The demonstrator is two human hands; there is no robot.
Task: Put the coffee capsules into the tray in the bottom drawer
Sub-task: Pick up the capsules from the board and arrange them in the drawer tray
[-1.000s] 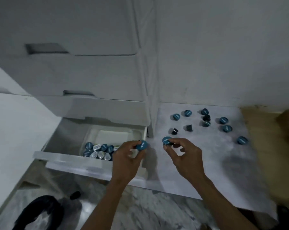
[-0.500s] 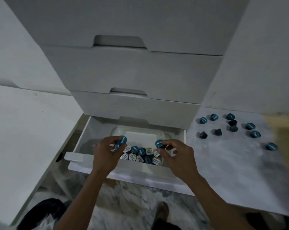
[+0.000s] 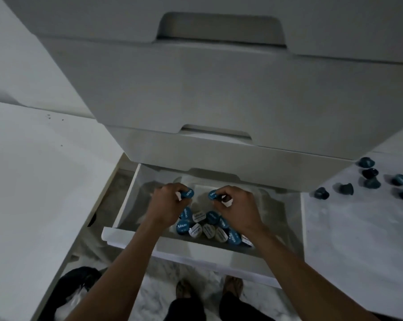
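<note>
The bottom drawer (image 3: 135,238) is pulled out, with a white tray (image 3: 201,193) inside it. Several blue and white coffee capsules (image 3: 205,225) lie at the tray's near end. My left hand (image 3: 165,202) pinches a blue capsule (image 3: 188,193) above the tray. My right hand (image 3: 236,208) pinches another blue capsule (image 3: 212,195) beside it. Both hands hover over the middle of the tray, a little apart. Several loose blue and dark capsules (image 3: 372,181) sit on the white surface to the right.
Two closed white drawers (image 3: 195,89) overhang the open one. A white surface (image 3: 33,181) lies on the left and a marbled white surface (image 3: 358,239) on the right. My feet (image 3: 207,288) stand on the marble floor below, with a dark object (image 3: 80,281) at lower left.
Both hands carried their capsules from the right-hand surface leftward over the drawer, and now hold them farther back above the tray. The view has shifted toward the drawer.
</note>
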